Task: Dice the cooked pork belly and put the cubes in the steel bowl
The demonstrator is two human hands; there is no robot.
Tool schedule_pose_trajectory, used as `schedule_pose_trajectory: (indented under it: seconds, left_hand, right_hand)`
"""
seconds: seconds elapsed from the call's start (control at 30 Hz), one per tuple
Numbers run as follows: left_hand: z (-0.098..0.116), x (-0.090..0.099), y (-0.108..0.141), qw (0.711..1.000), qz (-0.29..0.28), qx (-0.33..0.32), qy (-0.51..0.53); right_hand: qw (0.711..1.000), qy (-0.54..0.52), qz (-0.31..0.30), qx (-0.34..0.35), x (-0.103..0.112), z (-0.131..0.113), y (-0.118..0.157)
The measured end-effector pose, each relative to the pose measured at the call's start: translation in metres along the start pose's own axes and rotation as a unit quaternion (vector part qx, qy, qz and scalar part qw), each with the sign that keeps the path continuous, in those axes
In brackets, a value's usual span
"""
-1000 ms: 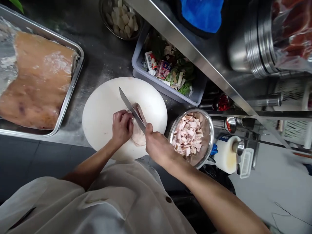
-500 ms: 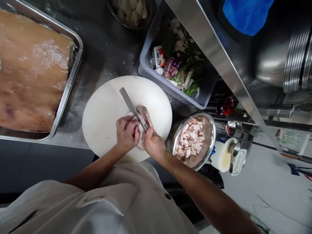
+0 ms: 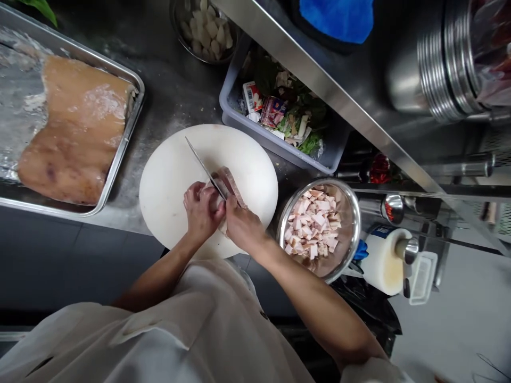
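Note:
On a round white cutting board [image 3: 167,197] lies a piece of pale pink meat [image 3: 232,185], partly hidden by the hands. My right hand [image 3: 242,222] is closed around the handle of a knife [image 3: 203,166], whose blade points up and left across the meat. Curled fingers of my left hand [image 3: 202,211] press on the meat, just left of the blade. A strip of the meat shows to the right of the knife. To the right of the board, a steel bowl [image 3: 350,234] holds many diced pink pieces [image 3: 313,223].
A metal tray [image 3: 120,154] with a large slab of skin-on meat [image 3: 85,133] stands at the left. Behind the board are a grey bin [image 3: 275,139] of scraps and a bowl of pale peeled pieces [image 3: 207,34]. A steel shelf edge [image 3: 319,69] crosses the upper right.
The blade now stands more upright on its edge, with its flat side less visible. The camera view has shifted, showing more of the tray and its slab.

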State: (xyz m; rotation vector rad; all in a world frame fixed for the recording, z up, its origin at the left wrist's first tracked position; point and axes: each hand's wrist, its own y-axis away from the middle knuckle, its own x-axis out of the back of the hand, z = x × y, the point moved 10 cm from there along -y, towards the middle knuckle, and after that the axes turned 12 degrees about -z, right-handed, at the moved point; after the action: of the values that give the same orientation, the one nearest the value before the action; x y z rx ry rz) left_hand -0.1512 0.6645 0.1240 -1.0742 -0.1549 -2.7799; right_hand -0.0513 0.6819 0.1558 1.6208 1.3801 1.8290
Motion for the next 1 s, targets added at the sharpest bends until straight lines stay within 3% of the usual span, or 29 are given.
schedule_pose_trajectory:
  seconds: [0.1,0.2,0.37,0.47,0.67,0.87,1.0]
  left_hand:
    - [0.002,0.0,0.0,1.0,0.007,0.013,-0.006]
    - [0.001,-0.002,-0.004,1.0,-0.005,0.029,-0.006]
    - [0.0,-0.004,-0.01,0.999,-0.014,0.022,0.023]
    - [0.003,-0.002,-0.01,0.999,0.001,-0.001,0.038]
    - [0.001,-0.002,-0.005,1.0,0.004,0.013,0.002]
    - [-0.004,-0.005,-0.003,1.0,-0.017,0.02,0.0]
    - [-0.009,0.002,-0.006,1.0,-0.007,0.016,0.0]
  right_hand:
    - [1.0,-0.024,0.0,0.01,0.014,0.001,0.007]
    - [0.999,-0.026,-0.024,0.009,0.019,0.014,0.032]
    - [0.993,0.0,-0.115,-0.029,-0.029,0.05,0.098]
    - [0.989,0.018,-0.13,-0.07,-0.055,0.063,0.115]
    - [0.992,0.004,-0.114,-0.054,-0.069,0.06,0.081]
    - [0.992,0.016,-0.114,-0.054,-0.112,0.061,0.042]
    - [0.997,0.05,-0.046,-0.028,-0.093,0.051,0.035]
